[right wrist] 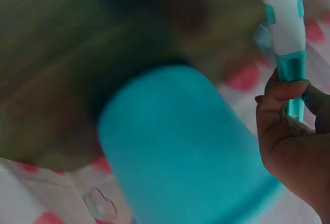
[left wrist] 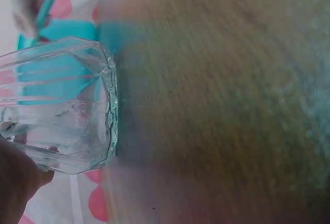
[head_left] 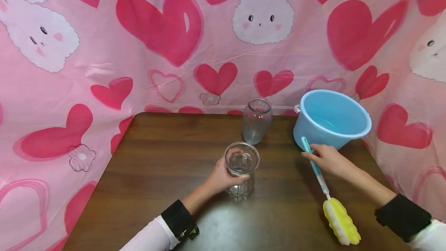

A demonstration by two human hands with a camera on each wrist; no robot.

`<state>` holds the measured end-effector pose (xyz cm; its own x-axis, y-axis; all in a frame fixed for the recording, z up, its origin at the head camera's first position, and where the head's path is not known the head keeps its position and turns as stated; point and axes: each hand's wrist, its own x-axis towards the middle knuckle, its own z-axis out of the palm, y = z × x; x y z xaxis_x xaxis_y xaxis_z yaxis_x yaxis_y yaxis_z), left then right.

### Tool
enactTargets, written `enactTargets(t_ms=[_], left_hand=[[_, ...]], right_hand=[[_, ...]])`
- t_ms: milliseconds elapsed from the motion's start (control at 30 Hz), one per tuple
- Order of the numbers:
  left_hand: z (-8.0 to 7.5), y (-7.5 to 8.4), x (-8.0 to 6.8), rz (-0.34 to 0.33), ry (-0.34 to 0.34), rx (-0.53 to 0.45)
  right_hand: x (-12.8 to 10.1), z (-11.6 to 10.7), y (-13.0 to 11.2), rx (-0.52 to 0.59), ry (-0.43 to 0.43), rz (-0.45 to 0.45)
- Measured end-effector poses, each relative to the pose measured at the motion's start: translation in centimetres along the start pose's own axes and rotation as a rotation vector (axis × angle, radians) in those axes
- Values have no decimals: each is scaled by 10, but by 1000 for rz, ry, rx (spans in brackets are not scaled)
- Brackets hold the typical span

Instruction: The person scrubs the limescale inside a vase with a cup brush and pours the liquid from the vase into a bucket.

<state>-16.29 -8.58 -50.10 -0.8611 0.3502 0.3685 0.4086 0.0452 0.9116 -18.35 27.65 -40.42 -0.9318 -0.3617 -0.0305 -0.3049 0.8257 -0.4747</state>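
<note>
- While I sit at the brown table (head_left: pixel 156 158), its surface takes most of the view, with a pink cloth of hearts and rabbits hung behind and to both sides.
- Blue bucket (head_left: pixel 331 119): stands at the far right of the table, upright, open mouth up, just beyond my right hand; it fills the right wrist view (right wrist: pixel 185 152), blurred.
- Second glass jar (head_left: pixel 257 120): upright at the far edge of the table, between my near glass and the bucket, touching neither.
- Near glass (head_left: pixel 241 169): upright on the table in front of me, mouth up, ribbed base down; the left wrist view shows the ribbed walls (left wrist: pixel 56 105) close up.
- Left hand (head_left: pixel 223 177): fingers curled round the near glass from its left side, holding it at mid height.
- Sponge brush (head_left: pixel 322 183): long axis runs from the teal handle tip by the bucket back toward me, slanting right, ending in the yellow sponge head (head_left: pixel 341 222) near the table's near right edge.
- Right hand (head_left: pixel 331 161): fingers closed round the teal handle near its upper end (right wrist: pixel 289 69); sponge end hangs on my side of the hand.
- Key relation: the glass mouth lies left of the brush, well apart; the sponge head points away from it; my right hand is the nearer one to the bucket, my left to the glass.
</note>
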Motion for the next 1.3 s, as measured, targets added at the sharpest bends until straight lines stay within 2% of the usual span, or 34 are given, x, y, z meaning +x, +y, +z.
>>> enactTargets(t_ms=[167, 500, 833, 1000, 1300], left_hand=[[2, -2, 0, -6, -28, -5], [2, 0, 1, -12, -20, -6], [1, 2, 0, -19, -25, 49], [1, 1, 0, -7, -16, 24], [-2, 1, 0, -2, -11, 10]], right_hand=[[0, 27, 13, -12, -92, 44], [-7, 50, 19, -23, -174, 62], [-12, 63, 15, -60, -187, 108], [-13, 68, 18, -73, -201, 101], [-12, 68, 15, -68, -178, 78]])
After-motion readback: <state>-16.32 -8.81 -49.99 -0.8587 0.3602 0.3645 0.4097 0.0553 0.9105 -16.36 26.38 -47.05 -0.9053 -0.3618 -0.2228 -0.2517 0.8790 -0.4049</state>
